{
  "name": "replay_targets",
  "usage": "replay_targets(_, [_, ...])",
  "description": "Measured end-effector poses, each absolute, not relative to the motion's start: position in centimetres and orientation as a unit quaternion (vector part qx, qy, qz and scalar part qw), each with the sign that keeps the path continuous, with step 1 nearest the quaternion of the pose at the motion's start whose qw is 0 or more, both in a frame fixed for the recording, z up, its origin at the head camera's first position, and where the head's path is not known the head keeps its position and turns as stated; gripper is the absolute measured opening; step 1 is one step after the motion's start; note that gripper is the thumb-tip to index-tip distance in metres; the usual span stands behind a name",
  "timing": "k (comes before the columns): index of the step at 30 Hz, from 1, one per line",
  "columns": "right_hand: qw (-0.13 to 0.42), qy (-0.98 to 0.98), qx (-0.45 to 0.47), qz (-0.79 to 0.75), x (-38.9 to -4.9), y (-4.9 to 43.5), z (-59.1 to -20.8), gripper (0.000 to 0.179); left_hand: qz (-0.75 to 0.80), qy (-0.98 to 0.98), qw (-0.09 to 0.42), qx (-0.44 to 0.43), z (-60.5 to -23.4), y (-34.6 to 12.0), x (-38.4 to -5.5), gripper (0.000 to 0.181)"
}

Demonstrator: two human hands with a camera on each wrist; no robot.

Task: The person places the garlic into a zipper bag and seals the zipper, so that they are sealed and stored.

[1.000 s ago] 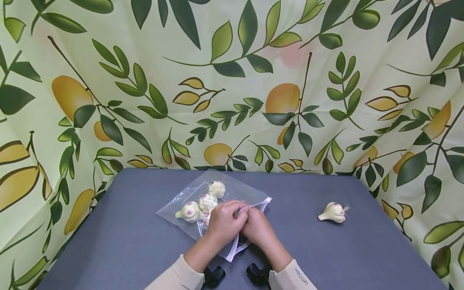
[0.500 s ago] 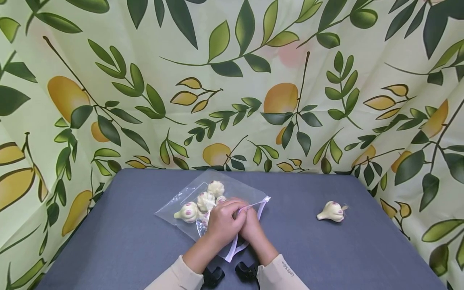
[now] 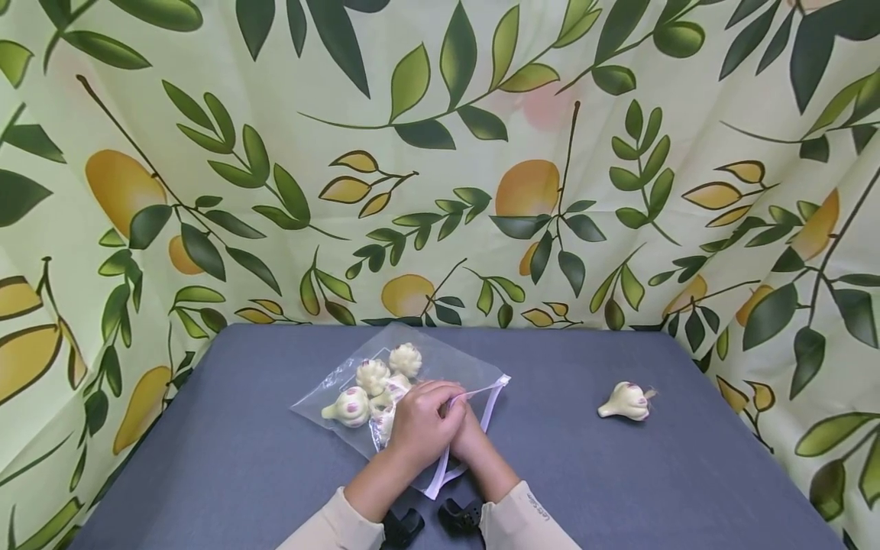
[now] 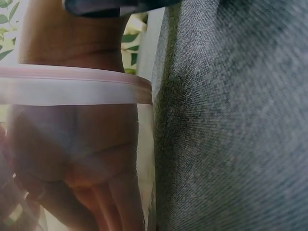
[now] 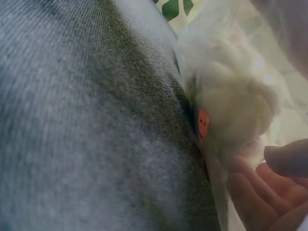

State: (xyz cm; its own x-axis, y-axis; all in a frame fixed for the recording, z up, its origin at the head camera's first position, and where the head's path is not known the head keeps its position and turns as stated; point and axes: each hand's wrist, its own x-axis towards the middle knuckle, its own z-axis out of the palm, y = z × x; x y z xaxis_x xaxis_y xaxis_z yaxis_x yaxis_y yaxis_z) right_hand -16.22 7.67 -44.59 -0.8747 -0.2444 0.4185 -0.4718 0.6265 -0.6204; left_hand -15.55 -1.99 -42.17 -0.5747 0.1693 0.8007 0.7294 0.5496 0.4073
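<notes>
A clear zip bag [image 3: 344, 367] with a white zip edge lies on the dark table, several garlic bulbs [image 3: 347, 407] inside it. My left hand [image 3: 422, 420] pinches the bag's mouth, thumb and fingers on its upper edge. My right hand [image 3: 470, 441] reaches through the mouth, mostly hidden behind the left one in the head view. In the left wrist view, the zip edge [image 4: 72, 91] crosses the right wrist and the palm shows through the plastic. In the right wrist view, the right fingers [image 5: 255, 197] are loosely bent, right beside a bulb [image 5: 236, 101].
One more garlic bulb [image 3: 626, 401] lies on the table to the right, outside the bag. A black camera mount [image 3: 402, 527] is at the left wrist and another [image 3: 459, 517] at the right. Patterned cloth [image 3: 440, 191] hangs behind the table [image 3: 206, 458].
My right hand has moved left, deeper into the bag. Another bulb has come into sight from behind the left hand, and the bulbs have shifted left. The left hand keeps its grip.
</notes>
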Motion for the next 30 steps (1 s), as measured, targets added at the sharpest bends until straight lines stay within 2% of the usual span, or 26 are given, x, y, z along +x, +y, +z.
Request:
replay_targets(6, [0.126, -0.884, 0.177, 0.414, -16.2, 8.8, -44.8, 0.019, -0.383, -0.799, 0.372, -0.276, -42.5, -2.0, -15.8, 0.009])
replay_targets(12, [0.052, -0.879, 0.172, 0.443, -15.5, 11.8, -43.7, 0.009, -0.383, -0.799, 0.375, -0.273, -42.5, -2.0, -15.8, 0.009])
replay_targets(17, [-0.020, -0.855, 0.188, 0.482, -14.6, 15.0, -42.8, 0.029, -0.385, -0.803, 0.363, -0.274, -42.6, -2.1, -15.7, 0.010])
replay_targets(21, [-0.043, -0.857, 0.202, 0.473, -14.4, 17.5, -42.0, 0.031, -0.385, -0.804, 0.363, -0.271, -42.6, -2.1, -15.8, 0.009])
replay_targets(26, [0.004, -0.879, 0.143, 0.456, -14.3, 21.0, -41.1, 0.027, -0.385, -0.798, 0.375, -0.273, -42.7, -2.1, -15.8, 0.008])
replay_targets(30, [0.102, -0.898, 0.062, 0.424, -14.2, 23.9, -40.4, 0.022, -0.385, -0.794, 0.383, -0.275, -42.7, -2.0, -15.8, 0.009])
